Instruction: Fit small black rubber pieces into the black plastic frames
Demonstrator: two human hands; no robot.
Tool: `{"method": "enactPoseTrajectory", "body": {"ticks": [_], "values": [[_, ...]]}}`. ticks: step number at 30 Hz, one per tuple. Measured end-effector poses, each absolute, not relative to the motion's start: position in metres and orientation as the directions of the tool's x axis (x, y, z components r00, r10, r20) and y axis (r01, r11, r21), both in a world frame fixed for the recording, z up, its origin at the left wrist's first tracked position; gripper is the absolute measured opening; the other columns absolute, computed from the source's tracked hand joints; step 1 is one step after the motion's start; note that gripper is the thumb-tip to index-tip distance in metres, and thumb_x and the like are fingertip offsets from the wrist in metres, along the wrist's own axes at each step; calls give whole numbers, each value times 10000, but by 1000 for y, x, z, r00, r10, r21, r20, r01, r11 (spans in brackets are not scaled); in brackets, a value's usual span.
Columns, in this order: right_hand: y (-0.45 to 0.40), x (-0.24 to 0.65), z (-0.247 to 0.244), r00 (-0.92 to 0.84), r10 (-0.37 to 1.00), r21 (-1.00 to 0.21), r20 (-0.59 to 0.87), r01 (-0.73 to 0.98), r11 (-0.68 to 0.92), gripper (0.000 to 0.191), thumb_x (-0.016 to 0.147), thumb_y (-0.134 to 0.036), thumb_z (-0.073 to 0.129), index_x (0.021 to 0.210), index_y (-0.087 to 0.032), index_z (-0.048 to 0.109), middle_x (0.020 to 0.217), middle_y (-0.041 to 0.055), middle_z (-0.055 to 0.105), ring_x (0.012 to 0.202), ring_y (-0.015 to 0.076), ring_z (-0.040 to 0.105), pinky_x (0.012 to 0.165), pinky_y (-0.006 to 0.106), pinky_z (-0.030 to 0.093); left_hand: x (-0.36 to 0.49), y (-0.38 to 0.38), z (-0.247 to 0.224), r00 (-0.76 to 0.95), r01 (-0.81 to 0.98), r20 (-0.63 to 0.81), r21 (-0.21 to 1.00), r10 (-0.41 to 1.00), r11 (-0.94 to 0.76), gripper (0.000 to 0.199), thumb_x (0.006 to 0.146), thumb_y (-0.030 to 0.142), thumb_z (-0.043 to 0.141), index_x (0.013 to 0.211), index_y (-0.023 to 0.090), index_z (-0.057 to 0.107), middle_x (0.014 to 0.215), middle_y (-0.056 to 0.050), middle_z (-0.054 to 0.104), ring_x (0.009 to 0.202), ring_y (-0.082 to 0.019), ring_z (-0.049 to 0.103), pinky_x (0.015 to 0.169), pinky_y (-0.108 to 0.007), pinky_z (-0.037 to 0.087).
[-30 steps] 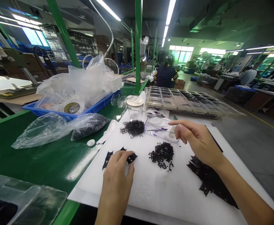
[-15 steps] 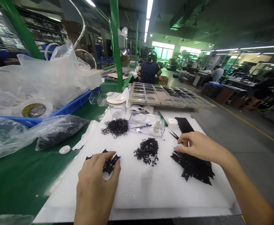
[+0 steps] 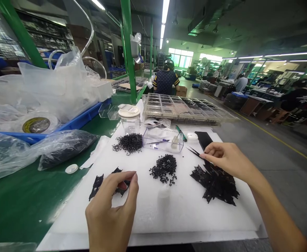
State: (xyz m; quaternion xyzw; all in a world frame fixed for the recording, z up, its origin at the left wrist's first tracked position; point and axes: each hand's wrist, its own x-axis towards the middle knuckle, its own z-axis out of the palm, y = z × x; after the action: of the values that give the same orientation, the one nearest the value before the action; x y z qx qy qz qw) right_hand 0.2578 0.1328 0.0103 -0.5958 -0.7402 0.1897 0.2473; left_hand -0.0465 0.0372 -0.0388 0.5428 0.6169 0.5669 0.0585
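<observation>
My left hand [image 3: 111, 213] is low on the white foam mat [image 3: 155, 213]. Its thumb and forefinger pinch a flat black piece [image 3: 122, 184] at the edge of a small heap of such pieces [image 3: 97, 182]. My right hand [image 3: 228, 160] hovers over a larger heap of flat black pieces [image 3: 217, 183]. Its fingertips are closed on the rear end of black tweezers [image 3: 193, 151], whose points face left. Between my hands lies a pile of small black pellets [image 3: 164, 168].
Behind are a tangle of black rings [image 3: 128, 142], a clear box [image 3: 164, 141], a white-lidded jar [image 3: 129, 119] and compartment trays [image 3: 187, 110]. At left, a blue tray [image 3: 77, 121] holds plastic bags beside a bag of black parts [image 3: 64, 147]. A seated person [image 3: 166, 80] works beyond.
The view swung right. My right hand came back from the clear box, passed over the right heap and closed on the tweezers. My left hand lifted a flat piece from the small heap.
</observation>
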Motion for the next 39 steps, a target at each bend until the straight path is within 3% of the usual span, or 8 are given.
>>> {"method": "enactPoseTrajectory", "body": {"ticks": [5,8,13,20,28,31,36,39], "values": [[131,240,18,-70,986,-738,153,656,161,403,841,-551,773,694,-202,635,548,-1,650,486,147,598,534,262,459,-44,39,-41,-466,464,409,868,784,-176,65,887,336,731,867,275,731,740,20,571,718,-185,477,674,-318,385],[132,230,18,-106,988,-802,109,578,151,381,858,-505,774,691,-196,626,582,-3,686,482,124,605,540,233,469,-44,42,-44,-440,422,364,891,821,-169,74,875,345,741,851,275,734,738,22,581,725,-185,480,679,-315,392],[135,223,11,-166,984,-861,69,489,143,324,862,-422,789,716,-195,609,580,-21,667,482,107,612,515,203,458,-40,44,-44,-471,325,309,931,826,-163,76,863,340,747,809,288,733,722,30,578,721,-181,475,701,-324,382],[139,217,-2,-316,941,-940,120,270,210,287,871,-340,795,734,-195,589,549,-42,638,434,84,557,467,191,437,-37,47,-45,-478,293,256,948,840,-122,106,848,380,754,799,286,743,716,23,596,718,-189,489,724,-336,387],[146,199,-1,-252,939,-965,234,59,256,302,816,-289,852,686,-185,599,534,-48,637,416,70,551,434,172,434,-31,48,-42,-582,244,307,949,753,-198,88,817,342,785,799,261,755,772,4,670,755,-187,564,743,-318,455],[148,181,7,-347,912,-975,218,-45,216,279,822,-292,846,703,-183,618,545,-46,655,412,69,552,422,169,430,-26,50,-40,-581,104,231,972,781,-211,150,787,359,827,877,247,783,842,-17,724,824,-196,634,785,-305,514],[151,140,15,-610,783,-990,120,-135,47,272,819,-301,843,723,-182,619,568,-45,682,417,70,568,423,168,424,-18,53,-43,-480,-170,147,952,865,-256,441,753,346,883,1174,276,772,908,-2,734,872,-157,680,836,-249,575],[149,121,13,-680,729,-990,76,-136,-23,268,825,-308,836,737,-177,618,585,-39,692,443,75,599,438,163,408,-16,54,-48,-489,-298,115,910,865,-289,435,734,349,908,1148,283,789,892,1,742,833,-137,696,818,-220,589]]}}
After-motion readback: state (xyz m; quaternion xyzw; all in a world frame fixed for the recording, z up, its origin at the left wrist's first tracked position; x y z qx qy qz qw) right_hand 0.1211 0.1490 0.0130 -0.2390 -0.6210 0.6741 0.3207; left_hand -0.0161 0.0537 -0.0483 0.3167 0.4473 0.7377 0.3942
